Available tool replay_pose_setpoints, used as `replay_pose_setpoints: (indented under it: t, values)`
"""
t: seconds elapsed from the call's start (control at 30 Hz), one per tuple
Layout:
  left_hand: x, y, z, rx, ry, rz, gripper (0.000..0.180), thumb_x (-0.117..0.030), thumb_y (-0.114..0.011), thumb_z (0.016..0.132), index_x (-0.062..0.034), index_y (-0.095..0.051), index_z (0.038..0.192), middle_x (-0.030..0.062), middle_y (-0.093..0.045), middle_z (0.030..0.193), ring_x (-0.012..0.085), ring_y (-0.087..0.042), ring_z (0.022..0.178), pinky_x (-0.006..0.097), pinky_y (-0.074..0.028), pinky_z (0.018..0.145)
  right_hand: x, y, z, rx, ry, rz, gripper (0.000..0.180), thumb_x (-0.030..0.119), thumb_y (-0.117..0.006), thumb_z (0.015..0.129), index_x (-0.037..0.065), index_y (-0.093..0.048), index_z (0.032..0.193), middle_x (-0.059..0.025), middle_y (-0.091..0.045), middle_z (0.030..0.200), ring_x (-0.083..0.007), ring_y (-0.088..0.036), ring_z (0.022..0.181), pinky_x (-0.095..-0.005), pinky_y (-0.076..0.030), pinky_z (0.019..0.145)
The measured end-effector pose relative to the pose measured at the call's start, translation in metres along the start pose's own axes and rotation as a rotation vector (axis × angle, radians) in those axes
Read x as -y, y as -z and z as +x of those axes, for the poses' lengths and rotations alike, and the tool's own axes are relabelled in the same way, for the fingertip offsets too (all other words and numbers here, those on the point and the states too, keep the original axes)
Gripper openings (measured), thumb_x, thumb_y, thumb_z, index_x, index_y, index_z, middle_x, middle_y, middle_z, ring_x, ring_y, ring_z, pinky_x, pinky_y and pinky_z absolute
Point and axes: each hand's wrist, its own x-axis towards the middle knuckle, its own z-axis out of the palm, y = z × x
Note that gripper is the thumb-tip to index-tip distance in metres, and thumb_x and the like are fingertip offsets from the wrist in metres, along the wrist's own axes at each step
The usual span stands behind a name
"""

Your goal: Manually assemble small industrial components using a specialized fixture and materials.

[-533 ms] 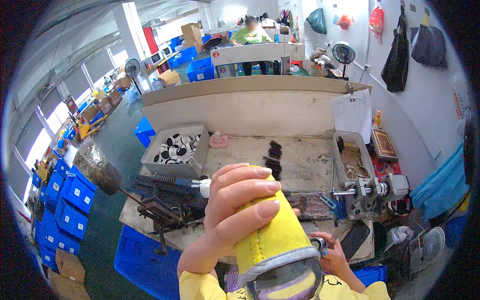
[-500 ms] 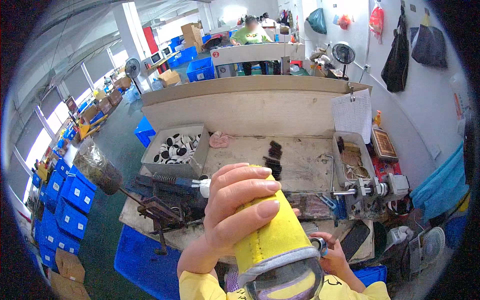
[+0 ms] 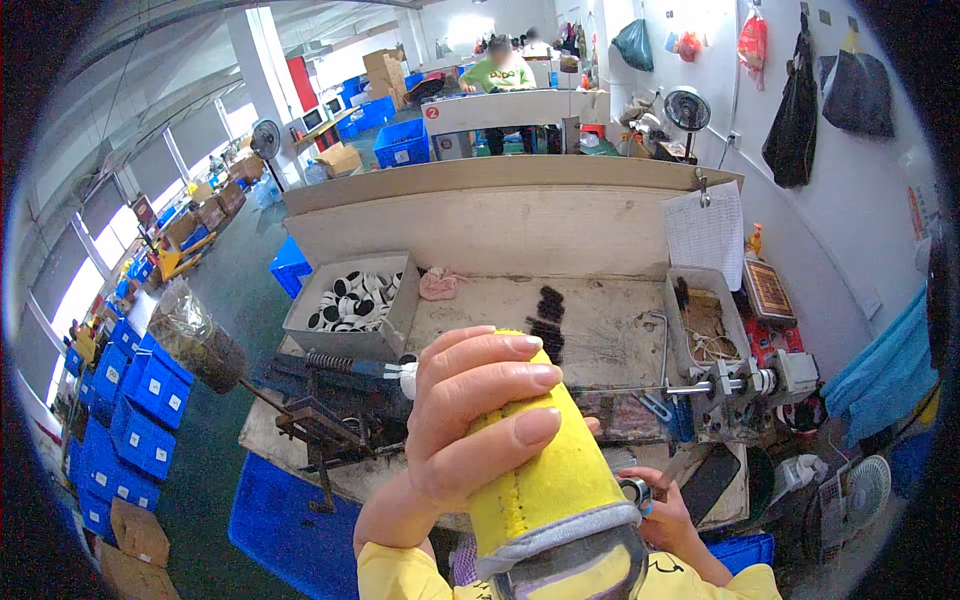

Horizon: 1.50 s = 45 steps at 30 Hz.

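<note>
I see left hand (image 3: 485, 420) wrapped round a yellow cloth-like tube (image 3: 555, 470), visible seam, grey hem, glossy dark end, right hand (image 3: 668, 512) pinching a small round silvery piece (image 3: 634, 490).

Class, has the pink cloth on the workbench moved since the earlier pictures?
No: the pink cloth shows no visible shift either way against the bench's back panel; it lies just right of the grey bin.

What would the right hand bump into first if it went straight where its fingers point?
Probably the yellow tube that the left hand holds, just up and left of the right hand. Depth is unclear, though, so it might slip underneath.
</note>
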Motion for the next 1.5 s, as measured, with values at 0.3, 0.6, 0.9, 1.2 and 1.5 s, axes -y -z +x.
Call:
replay_pose_setpoints:
  t: [0.3,0.6,0.9,1.2,1.5]
  values:
    - [0.003,0.004,0.004,0.042,-0.013,0.039,0.063,-0.017,-0.089,0.061,-0.0223,-0.053,0.112,0.004,-0.063,0.104,0.0259,-0.064,0.096,0.044,-0.05,0.087,0.002,-0.001,0.007,0.018,-0.006,0.029,0.051,0.009,-0.075,0.073,0.002,-0.057,0.121,-0.0187,-0.064,0.118,-0.0223,-0.063,0.106,-0.034,-0.051,0.089]
    - [0.001,0.004,0.005,0.053,-0.013,0.049,0.063,-0.017,-0.088,0.063,-0.0225,-0.051,0.113,0.0035,-0.063,0.104,0.0252,-0.064,0.096,0.044,-0.05,0.087,0.005,-0.003,0.006,0.027,-0.01,-0.075,0.049,0.007,-0.074,0.074,0.001,-0.057,0.12,-0.0168,-0.064,0.119,-0.0223,-0.061,0.111,-0.0359,-0.046,0.098]
    - [0.001,-0.003,-0.002,0.029,0.0,0.018,0.06,-0.017,-0.088,0.062,-0.02,-0.054,0.112,0.0048,-0.063,0.103,0.0259,-0.065,0.094,0.043,-0.051,0.084,0.007,-0.005,0.002,0.031,0.042,-0.094,0.052,0.001,-0.076,0.071,0.002,-0.057,0.119,-0.016,-0.065,0.116,-0.0256,-0.06,0.113,-0.0378,-0.045,0.099]
    - [-0.013,-0.014,-0.069,0.351,0.591,-0.494,0.062,-0.015,-0.086,0.063,-0.0009,-0.057,0.116,0.0129,-0.066,0.105,0.0277,-0.065,0.094,0.036,-0.051,0.083,0.1,-0.001,0.019,0.115,0.612,-0.409,0.047,0.011,-0.075,0.076,-0.002,-0.057,0.118,-0.0196,-0.064,0.112,-0.0297,-0.062,0.108,-0.0411,-0.048,0.094]
    - [-0.021,-0.046,-0.132,0.546,0.952,-0.308,0.062,-0.012,-0.086,0.062,-0.0064,-0.057,0.116,0.0086,-0.066,0.104,0.0177,-0.065,0.097,0.032,-0.051,0.086,0.178,-0.039,0.037,0.565,0.89,-1.278,0.053,0.016,-0.069,0.077,0.0,-0.057,0.127,-0.0221,-0.059,0.124,-0.0335,-0.063,0.104,-0.0376,-0.052,0.086]
